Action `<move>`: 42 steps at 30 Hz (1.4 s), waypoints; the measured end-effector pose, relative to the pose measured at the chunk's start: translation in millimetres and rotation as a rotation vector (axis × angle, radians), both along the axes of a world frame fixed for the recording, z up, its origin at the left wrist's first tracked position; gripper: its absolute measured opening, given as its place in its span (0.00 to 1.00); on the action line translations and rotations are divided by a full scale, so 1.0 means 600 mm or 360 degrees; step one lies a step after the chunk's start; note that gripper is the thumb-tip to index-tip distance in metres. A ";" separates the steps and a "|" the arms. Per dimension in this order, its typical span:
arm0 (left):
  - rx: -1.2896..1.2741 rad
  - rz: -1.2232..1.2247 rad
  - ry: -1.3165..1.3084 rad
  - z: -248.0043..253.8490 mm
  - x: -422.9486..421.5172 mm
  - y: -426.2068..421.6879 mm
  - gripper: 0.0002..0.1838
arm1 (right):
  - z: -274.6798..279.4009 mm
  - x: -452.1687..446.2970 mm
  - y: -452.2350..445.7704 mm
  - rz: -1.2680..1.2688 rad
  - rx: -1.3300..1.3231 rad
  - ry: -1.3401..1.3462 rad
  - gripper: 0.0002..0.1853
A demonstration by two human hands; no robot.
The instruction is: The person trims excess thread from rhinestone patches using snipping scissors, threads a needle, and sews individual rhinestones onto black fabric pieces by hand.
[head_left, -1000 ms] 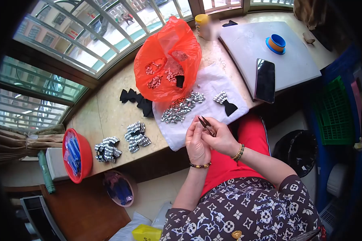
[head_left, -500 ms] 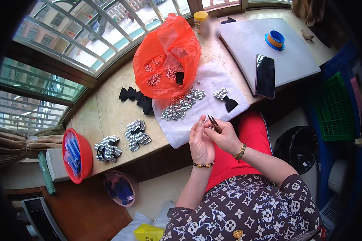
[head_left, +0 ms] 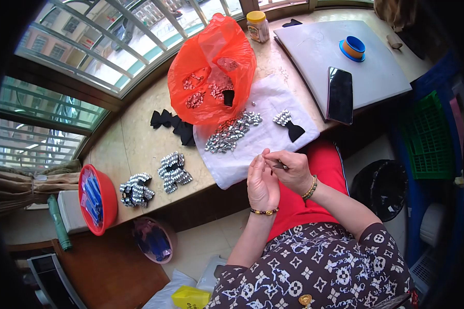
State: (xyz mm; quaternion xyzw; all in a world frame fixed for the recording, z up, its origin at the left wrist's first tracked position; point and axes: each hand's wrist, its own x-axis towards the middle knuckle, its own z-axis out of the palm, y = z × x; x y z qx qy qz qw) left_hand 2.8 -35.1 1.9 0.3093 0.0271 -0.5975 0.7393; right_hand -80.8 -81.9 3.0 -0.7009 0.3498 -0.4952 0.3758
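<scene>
My left hand (head_left: 263, 186) is raised in front of the cloth's near edge, fingertips pinched together; whatever they hold is too small to make out. Against it, my right hand (head_left: 293, 170) pinches at the same spot while gripping a small dark two-pointed tool (head_left: 279, 166), probably thread snips, mostly hidden in the palm. Beyond the hands, a white cloth (head_left: 273, 95) bears a heap of silver beads (head_left: 231, 135). A black bow (head_left: 295, 132), half covered with silver beads, lies on the cloth's right side.
An open red plastic bag (head_left: 211, 62) with beads stands behind the heap. Black bows (head_left: 172, 123) and beaded silver bows (head_left: 175, 172) lie to its left. A red basin (head_left: 113, 206) holds blue packets. On the right are a grey board (head_left: 314, 46), a phone (head_left: 340, 98) and a yellow-lidded jar (head_left: 258, 28).
My right hand has turned, and the tool's points have swung away from upright into the palm. Both hands' fingertips have come together. My left hand has shifted slightly right.
</scene>
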 end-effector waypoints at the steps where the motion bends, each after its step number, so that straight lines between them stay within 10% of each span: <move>1: -0.0008 -0.0010 0.0003 -0.001 -0.001 0.001 0.10 | -0.003 -0.001 -0.003 -0.0015 -0.0099 0.0002 0.04; 8: 0.0049 -0.0088 -0.0550 -0.003 0.023 0.012 0.11 | 0.018 -0.038 -0.014 0.0186 0.0810 0.0037 0.02; 12: -0.0217 -0.0289 -0.1832 0.015 0.051 0.016 0.11 | 0.027 -0.067 -0.027 0.0581 0.1288 0.0034 0.02; 22: 0.0021 -0.1363 -0.1038 0.001 0.077 0.022 0.11 | 0.028 -0.089 -0.016 0.0732 0.1454 0.0116 0.04; 42: 0.0179 -0.1475 -0.0534 -0.021 0.073 0.028 0.06 | 0.008 -0.097 -0.016 0.0806 0.1409 0.0302 0.03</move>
